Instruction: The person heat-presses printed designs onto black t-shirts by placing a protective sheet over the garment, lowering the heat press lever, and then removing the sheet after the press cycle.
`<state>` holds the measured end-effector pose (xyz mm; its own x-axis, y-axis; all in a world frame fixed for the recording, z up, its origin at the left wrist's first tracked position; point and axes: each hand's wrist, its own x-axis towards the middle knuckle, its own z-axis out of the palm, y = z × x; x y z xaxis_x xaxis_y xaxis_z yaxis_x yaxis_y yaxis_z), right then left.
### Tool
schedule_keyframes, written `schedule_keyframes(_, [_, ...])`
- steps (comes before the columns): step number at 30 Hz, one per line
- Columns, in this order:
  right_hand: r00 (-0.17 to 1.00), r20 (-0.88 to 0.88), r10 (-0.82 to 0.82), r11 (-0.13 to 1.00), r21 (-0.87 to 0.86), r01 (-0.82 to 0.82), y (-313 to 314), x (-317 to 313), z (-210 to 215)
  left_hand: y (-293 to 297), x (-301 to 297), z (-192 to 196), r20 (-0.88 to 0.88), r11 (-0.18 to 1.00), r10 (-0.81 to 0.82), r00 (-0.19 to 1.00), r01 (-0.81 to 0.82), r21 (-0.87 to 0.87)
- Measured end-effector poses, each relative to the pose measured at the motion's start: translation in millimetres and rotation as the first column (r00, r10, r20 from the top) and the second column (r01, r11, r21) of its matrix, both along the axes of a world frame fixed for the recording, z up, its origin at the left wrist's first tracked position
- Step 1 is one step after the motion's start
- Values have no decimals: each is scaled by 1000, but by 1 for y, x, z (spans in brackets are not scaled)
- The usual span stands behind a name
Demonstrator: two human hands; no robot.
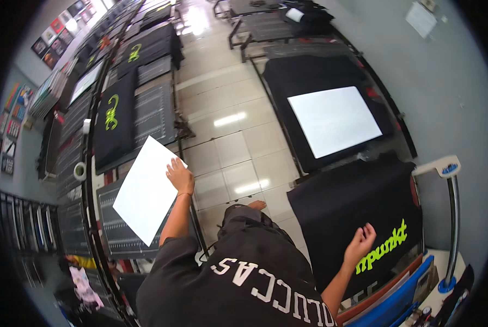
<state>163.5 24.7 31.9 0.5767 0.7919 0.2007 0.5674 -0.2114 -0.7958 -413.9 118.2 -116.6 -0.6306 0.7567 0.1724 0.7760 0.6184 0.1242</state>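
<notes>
At the left, a stiff white sheet (pixel 143 191) is over a dark perforated printing board (pixel 109 210), turned at an angle to it. My left hand (pixel 180 177) grips the sheet near its right corner, fingers on top; the thumb is hidden. My right hand (pixel 359 244) hovers at the right with fingers loosely curled and apart, nothing in it. Below it lies a black T-shirt fabric (pixel 347 212) with bright green printed lettering (pixel 383 250), partly hidden by the hand.
Another white sheet (pixel 336 121) lies on a black garment (pixel 287 73) farther along the right row. On the left row, black garments (pixel 116 106) carry green prints. A tiled aisle (pixel 217 147) runs between the rows. A metal post (pixel 453 229) and a blue-edged frame (pixel 399 300) stand at the near right.
</notes>
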Motion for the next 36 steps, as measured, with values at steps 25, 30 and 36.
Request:
schedule_keyframes(25, [537, -804, -253, 871, 52, 489, -244, 2, -45, -64, 495, 110, 448, -878, -182, -875, 350, 327])
schedule_keyframes(30, [644, -742, -185, 967, -22, 252, -238, -8, -18, -54, 486, 138, 573, -882, -137, -808, 363, 302])
schedule_keyframes(36, [971, -221, -93, 991, -119, 68, -206, -29, 40, -52, 511, 167, 640, -987, -22, -768, 120, 110])
